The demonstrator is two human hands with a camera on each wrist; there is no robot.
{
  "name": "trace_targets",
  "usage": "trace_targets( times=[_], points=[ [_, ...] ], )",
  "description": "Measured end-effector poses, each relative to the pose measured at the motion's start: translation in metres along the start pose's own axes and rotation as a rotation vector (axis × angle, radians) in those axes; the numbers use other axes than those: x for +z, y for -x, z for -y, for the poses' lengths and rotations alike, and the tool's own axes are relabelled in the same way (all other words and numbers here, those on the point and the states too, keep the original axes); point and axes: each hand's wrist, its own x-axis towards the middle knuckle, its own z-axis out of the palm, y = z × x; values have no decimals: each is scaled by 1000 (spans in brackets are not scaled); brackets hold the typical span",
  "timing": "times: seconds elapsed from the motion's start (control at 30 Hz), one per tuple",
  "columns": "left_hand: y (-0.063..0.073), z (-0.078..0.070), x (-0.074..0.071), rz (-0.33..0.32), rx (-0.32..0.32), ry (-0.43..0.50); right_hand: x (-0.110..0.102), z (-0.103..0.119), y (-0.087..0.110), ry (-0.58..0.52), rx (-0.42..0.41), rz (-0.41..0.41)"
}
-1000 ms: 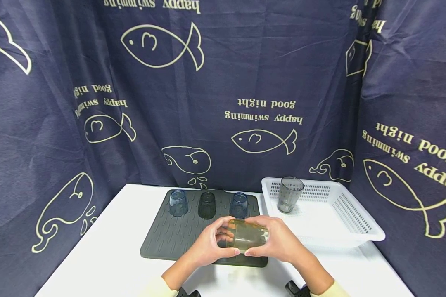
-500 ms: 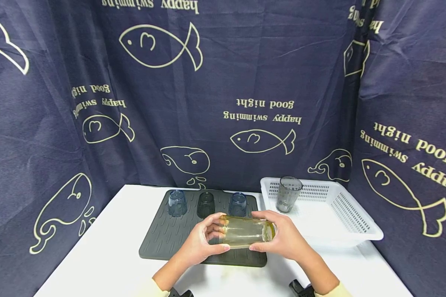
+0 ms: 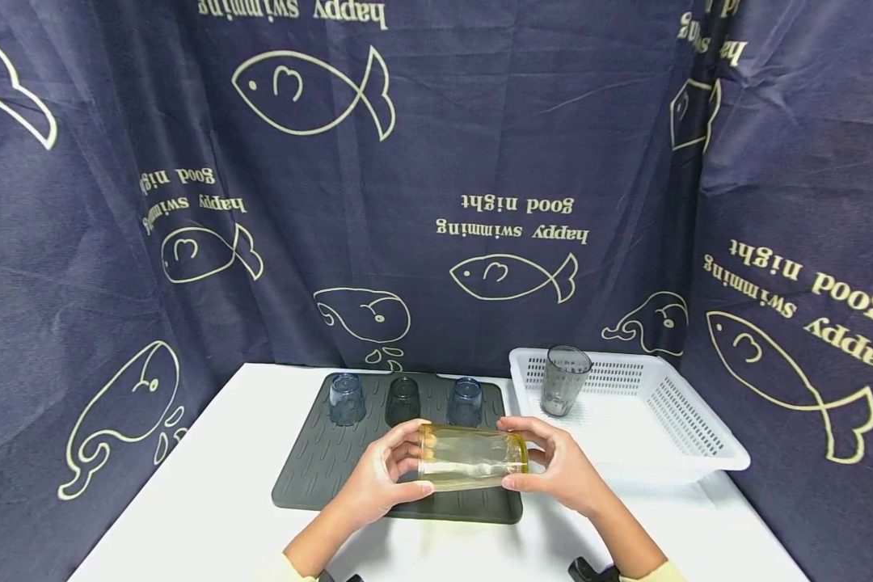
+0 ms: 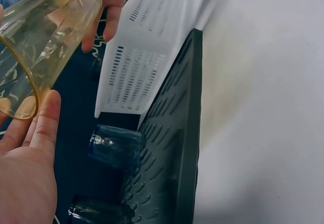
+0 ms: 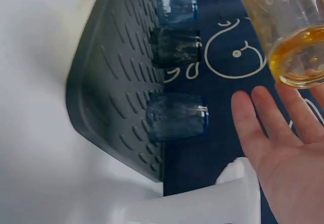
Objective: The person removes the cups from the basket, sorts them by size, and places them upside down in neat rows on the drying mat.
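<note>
A yellow-tinted drinking glass (image 3: 469,457) lies sideways in the air above the front of a dark ridged drying mat (image 3: 313,469), its open rim to the left and thick base to the right. My left hand (image 3: 378,478) grips the rim end, thumb below and fingers behind. At the base end, my right hand (image 3: 566,470) holds it between thumb and fingers. In the left wrist view the rim of the glass rests against the left fingers (image 4: 46,117). The right wrist view shows the base close to the right fingertips (image 5: 259,95).
Along the mat's back stand upside-down a blue glass (image 3: 347,402), a dark glass (image 3: 403,400) and another blue glass (image 3: 466,402). To the right, a white perforated basket (image 3: 723,461) holds a tall grey glass (image 3: 566,384). A dark fish-print curtain (image 3: 509,339) hangs behind the white table (image 3: 233,453).
The yellow glass has moved a little left and levelled, showing more of its side. My left hand has shifted left with the rim, and the right hand now sits farther out at the base.
</note>
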Motion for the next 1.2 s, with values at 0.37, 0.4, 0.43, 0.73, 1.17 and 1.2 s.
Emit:
trace_targets(
  times=[0.37,0.4,0.43,0.73,1.17,1.2],
  points=[
    [5,4,-6,17,56,58,12,-5,5,-318,-5,51],
    [6,4,-7,19,56,61,13,-5,5,-328,0,51],
    [6,4,-8,20,61,63,14,-6,5,-333,1,51],
    [9,3,-11,11,27,72,22,-12,6,-356,8,24],
    [17,-2,-27,-7,-24,-100,36,-12,-3,-328,69,-51],
    [18,-4,-29,-8,-46,-125,37,-12,-4,-321,69,-58]
  ],
)
